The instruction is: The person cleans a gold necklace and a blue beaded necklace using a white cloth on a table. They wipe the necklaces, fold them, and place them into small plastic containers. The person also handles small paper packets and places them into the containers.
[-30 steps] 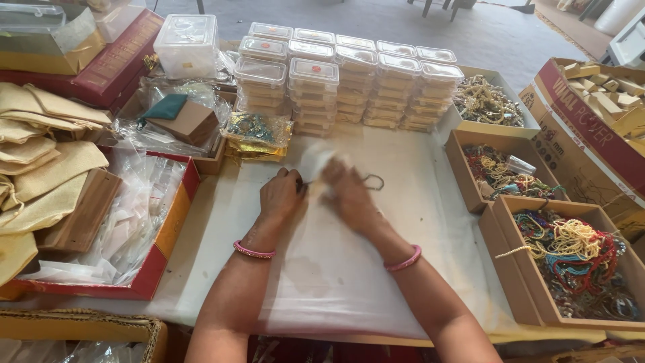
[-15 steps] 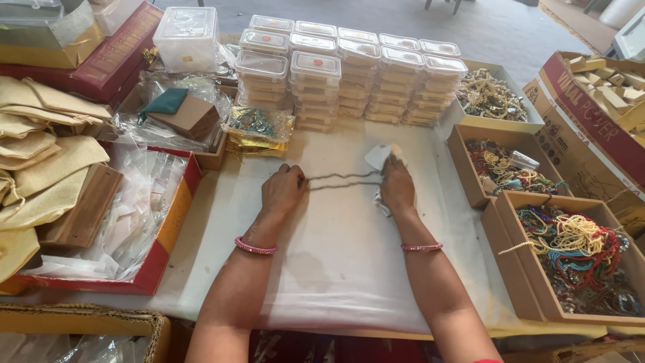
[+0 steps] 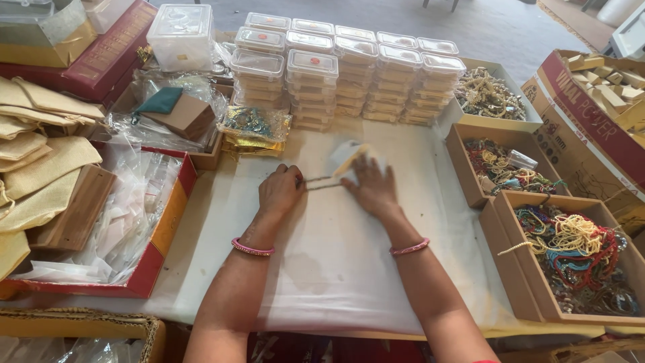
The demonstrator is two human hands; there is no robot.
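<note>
My left hand rests on the white table cover, fingers pinched on one end of a thin dark chain. The chain runs rightward as two strands toward my right hand. That hand holds a small white cloth or paper piece, blurred, around the chain's other end. Both wrists wear pink bangles.
Stacks of clear plastic boxes stand behind the hands. Cardboard boxes of coloured bead necklaces sit at the right. A red tray of clear plastic pouches, gold fabric bags and a small brown box lie left.
My right hand slid left along the chain toward my left hand, carrying the white piece; half a second ago it was farther right with the chain stretched longer. The left hand stayed put.
</note>
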